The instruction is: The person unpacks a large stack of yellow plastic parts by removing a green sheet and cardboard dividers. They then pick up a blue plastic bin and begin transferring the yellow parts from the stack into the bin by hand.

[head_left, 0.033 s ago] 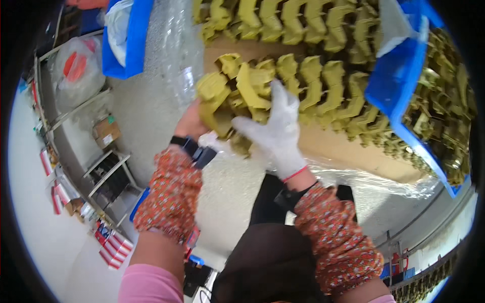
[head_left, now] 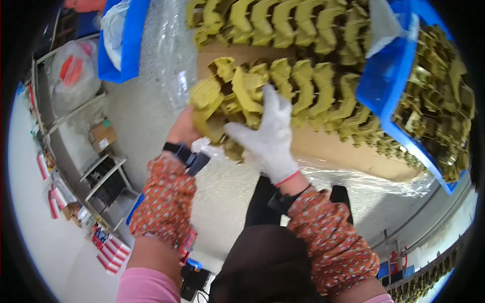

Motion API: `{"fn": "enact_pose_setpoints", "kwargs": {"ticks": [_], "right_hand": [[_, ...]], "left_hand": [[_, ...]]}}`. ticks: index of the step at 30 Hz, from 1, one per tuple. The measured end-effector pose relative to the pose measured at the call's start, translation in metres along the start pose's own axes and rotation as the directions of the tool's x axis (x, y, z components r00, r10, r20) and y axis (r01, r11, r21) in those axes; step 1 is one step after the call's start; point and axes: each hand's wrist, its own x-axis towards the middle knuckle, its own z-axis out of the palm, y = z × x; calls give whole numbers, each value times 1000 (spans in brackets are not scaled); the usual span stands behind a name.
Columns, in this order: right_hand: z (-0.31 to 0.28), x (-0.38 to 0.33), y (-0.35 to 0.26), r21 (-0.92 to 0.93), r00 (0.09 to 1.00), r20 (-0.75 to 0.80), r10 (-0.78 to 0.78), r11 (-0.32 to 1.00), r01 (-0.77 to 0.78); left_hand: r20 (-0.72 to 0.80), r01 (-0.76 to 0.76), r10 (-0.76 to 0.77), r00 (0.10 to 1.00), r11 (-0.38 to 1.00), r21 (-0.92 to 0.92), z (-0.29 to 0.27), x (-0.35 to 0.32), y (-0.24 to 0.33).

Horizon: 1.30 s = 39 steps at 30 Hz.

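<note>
Several olive-yellow angular moulded parts stand in rows on a brown cardboard sheet (head_left: pixel 328 147). At the near row's left end, my bare left hand (head_left: pixel 183 129) is closed around the outer side of a yellow part (head_left: pixel 207 97); its fingertips are hidden behind it. My right hand (head_left: pixel 275 136), in a white glove, grips the same cluster from the right. Its thumb and fingers lie spread around a curved yellow part (head_left: pixel 245 92), fingertips partly hidden among the parts. Both wrists wear dark bands.
A blue crate (head_left: pixel 386 86) heaped with similar parts stands on the right. Clear plastic film (head_left: pixel 174 55) lies along the cardboard's edge. At the upper left are another blue bin (head_left: pixel 118 73) and a clear bag (head_left: pixel 76 81) on a metal rack.
The whole view has shifted slightly, so the parts and crate sit a little further left. Both hands keep their hold on the same cluster.
</note>
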Motion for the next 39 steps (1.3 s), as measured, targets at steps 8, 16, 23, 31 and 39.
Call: {"fn": "enact_pose_setpoints", "kwargs": {"ticks": [8,16,23,31,39], "right_hand": [[-76,-32,-71,21,986,-117,-118,992,122],[-245,-70,-125,-148,868,-315,-384,923,354],[-388,-30,-81,345,877,-480,-17,916,206],[-434,-15,-21,15,706,-693,-144,977,214],[-437,2,-20,8,605,-787,-124,977,212]], "left_hand": [[224,-354,449,865,231,906,88,-57,103],[9,-360,360,933,933,18,264,-78,183],[296,43,72,953,930,-365,457,49,248],[55,-632,631,774,765,127,471,81,192],[57,-697,818,572,449,560,481,97,183]]}}
